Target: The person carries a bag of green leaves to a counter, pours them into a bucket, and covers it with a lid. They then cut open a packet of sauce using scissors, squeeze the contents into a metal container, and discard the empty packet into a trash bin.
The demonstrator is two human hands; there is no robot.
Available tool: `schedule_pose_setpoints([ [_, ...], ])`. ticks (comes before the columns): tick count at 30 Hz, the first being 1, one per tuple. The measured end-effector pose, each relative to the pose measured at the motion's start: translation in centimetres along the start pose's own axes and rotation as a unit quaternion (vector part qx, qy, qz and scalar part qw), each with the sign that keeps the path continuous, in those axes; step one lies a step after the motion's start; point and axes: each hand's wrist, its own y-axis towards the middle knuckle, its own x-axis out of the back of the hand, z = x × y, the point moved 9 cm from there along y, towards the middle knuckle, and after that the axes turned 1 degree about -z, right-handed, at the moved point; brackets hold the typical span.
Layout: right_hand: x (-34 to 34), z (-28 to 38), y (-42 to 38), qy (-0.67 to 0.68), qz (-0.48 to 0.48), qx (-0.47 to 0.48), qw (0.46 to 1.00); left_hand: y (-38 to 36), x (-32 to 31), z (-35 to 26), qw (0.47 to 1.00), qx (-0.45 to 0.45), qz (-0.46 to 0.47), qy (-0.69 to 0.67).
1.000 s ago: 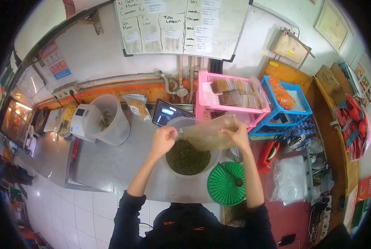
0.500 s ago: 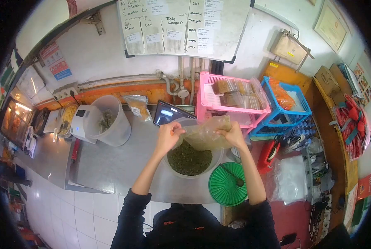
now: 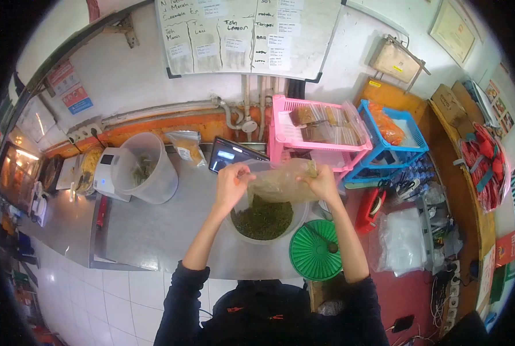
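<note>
A clear plastic bag (image 3: 280, 183) with a greenish tint hangs between my two hands, over a round translucent tub (image 3: 299, 222). My left hand (image 3: 232, 185) pinches the bag's left edge, and my right hand (image 3: 321, 183) grips its right end. Inside the tub lies a dark green, crumbly dried herb (image 3: 263, 219). The bag covers the tub's far part, so I cannot see whether it touches the herb. Beside the tub on the right, below my right forearm, is a green ribbed lid (image 3: 314, 254) with a dark-headed spoon (image 3: 331, 247) lying on it.
On the steel counter (image 3: 148, 230) stand a clear bucket (image 3: 162, 179), a white scale (image 3: 106, 176), a bag of orange food (image 3: 187, 147) and a tablet (image 3: 234, 154). Pink (image 3: 277, 130) and blue (image 3: 361, 164) baskets rise behind my right hand. A red tape dispenser (image 3: 370, 210) and plastic bags (image 3: 401, 242) lie right.
Both hands still hold the bag over the tub, and its body looks more crumpled and slightly higher. The whole view has shifted a little.
</note>
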Motion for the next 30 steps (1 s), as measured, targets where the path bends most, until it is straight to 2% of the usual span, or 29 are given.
schedule_pose_setpoints([
  [1, 0.7, 1.2, 0.1, -0.064, -0.019, 0.003, 0.998, 0.1, -0.1, 0.2, 1.000, -0.001, 0.002, -0.002],
  [2, 0.9, 2.1, 0.3, -0.065, -0.021, 0.001, 0.998, 0.2, -0.2, 0.0, 0.999, -0.034, 0.006, 0.009],
  [4, 0.5, 5.3, 1.0, -0.186, -0.003, 0.069, 0.980, 0.0, -0.4, -0.5, 0.997, -0.069, 0.014, 0.018],
  [6, 0.0, 8.3, 1.5, -0.205, 0.014, 0.081, 0.975, -0.2, -0.5, -0.5, 0.998, -0.016, 0.040, 0.051],
  [10, -2.5, 11.2, 1.9, -0.257, 0.058, 0.126, 0.956, -0.6, -0.5, -0.1, 0.995, -0.016, 0.040, 0.088],
  [13, -2.9, 12.7, 1.7, -0.251, 0.094, 0.105, 0.958, -0.7, 0.3, 0.3, 0.995, -0.009, 0.017, 0.098],
  [15, -2.9, 13.6, 1.4, -0.268, 0.117, 0.089, 0.952, -0.8, 0.9, 1.7, 0.995, 0.078, 0.024, 0.055],
  [17, -3.5, 13.4, 0.7, -0.283, 0.139, 0.071, 0.946, -0.8, 0.0, 3.0, 0.995, 0.090, 0.043, 0.002],
  [19, -4.2, 14.8, -0.8, -0.272, 0.079, 0.161, 0.945, -0.8, -0.9, 3.3, 0.992, 0.100, 0.062, -0.052],
  [20, -4.8, 14.6, -1.4, -0.273, 0.077, 0.160, 0.946, -0.8, -1.5, 2.0, 0.992, 0.076, 0.061, -0.085],
  [21, -5.3, 14.1, -1.9, -0.277, 0.064, 0.148, 0.947, -0.8, -2.1, 0.7, 0.990, 0.051, 0.059, -0.119],
  [23, -5.8, 13.1, -2.6, -0.282, 0.051, 0.132, 0.949, -0.8, -2.3, -2.3, 0.993, 0.020, 0.058, -0.097],
  [25, -4.2, 12.0, -3.2, -0.217, -0.029, 0.096, 0.971, -1.0, -3.5, -4.2, 0.984, 0.017, 0.135, -0.113],
  [26, -4.0, 11.4, -3.6, -0.218, -0.032, 0.091, 0.971, -1.1, -3.7, -4.4, 0.983, 0.016, 0.140, -0.114],
  [28, -2.5, 9.1, -4.6, -0.216, -0.062, 0.013, 0.974, -1.8, -5.1, -5.7, 0.967, -0.011, 0.208, -0.146],
  [29, -1.8, 8.0, -5.3, -0.221, -0.069, 0.003, 0.973, -2.2, -5.2, -6.6, 0.964, -0.015, 0.219, -0.151],
  [30, -0.8, 5.5, -6.3, -0.168, -0.079, -0.066, 0.980, -2.8, -4.5, -7.6, 0.963, -0.024, 0.199, -0.181],
])
